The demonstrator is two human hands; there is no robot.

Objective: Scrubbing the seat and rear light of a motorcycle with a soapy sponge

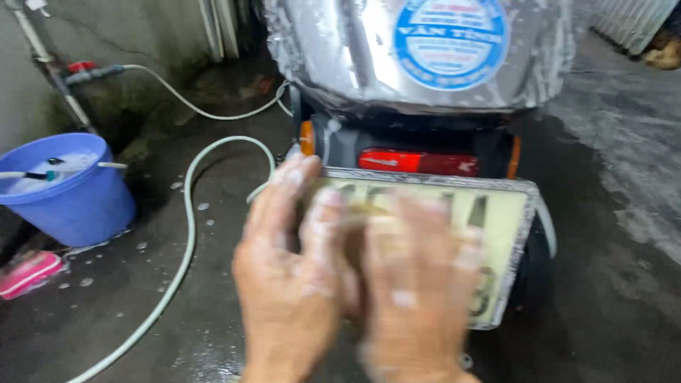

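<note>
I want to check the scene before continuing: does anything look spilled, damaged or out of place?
Nothing looks damaged. Soapy foam is scattered on the wet floor near the blue bucket, and a pink object lies on the ground beside it. Both hands, left hand and right hand, are foamy and blurred over the number plate.

- Both hands, the left hand (287, 284) and the right hand (418, 284), are smeared by motion blur; the fingers' outlines run together.
- The hands cover the left half of the number plate (500, 227); whatever they press there is hidden.
- The motorbike (425, 57) is cut off by the top edge.
- The blue bucket (71, 191) runs past the left edge.
- The pink thing (28, 273) on the floor is too blurred to identify.
- The hose (186, 234) leaves the picture at the bottom.
</note>
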